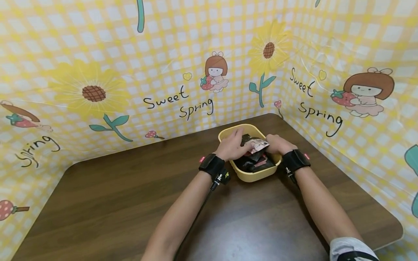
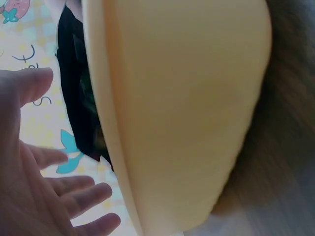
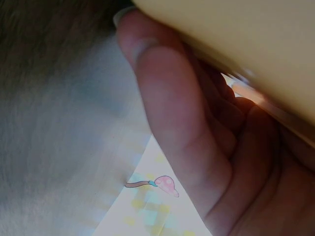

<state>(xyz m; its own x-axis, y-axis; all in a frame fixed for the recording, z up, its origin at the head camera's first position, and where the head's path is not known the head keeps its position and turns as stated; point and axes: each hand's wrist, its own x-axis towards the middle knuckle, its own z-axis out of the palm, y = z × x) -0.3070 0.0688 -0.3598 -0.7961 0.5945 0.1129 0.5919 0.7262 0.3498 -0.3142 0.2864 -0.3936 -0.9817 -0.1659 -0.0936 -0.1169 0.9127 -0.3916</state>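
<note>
A yellow plastic bin (image 1: 254,177) stands on the table, filled with dark, crinkled packets (image 1: 258,165). On top lies a packet with a pale printed side (image 1: 259,144), tilted up. My left hand (image 1: 231,145) is over the bin's left part, its thumb close to the pale packet. In the left wrist view the thumb and fingers (image 2: 86,199) are spread apart, with nothing visible between them. My right hand (image 1: 280,144) grips the bin's right rim. Its bent fingers (image 3: 172,98) lie against the outer wall in the right wrist view; part of the hand is hidden.
The brown wooden table (image 1: 130,188) reaches left and forward from the bin. A yellow checked cloth (image 1: 169,72) printed with flowers and cartoon figures stands behind and on the sides. Black straps (image 1: 212,165) with cables circle both wrists.
</note>
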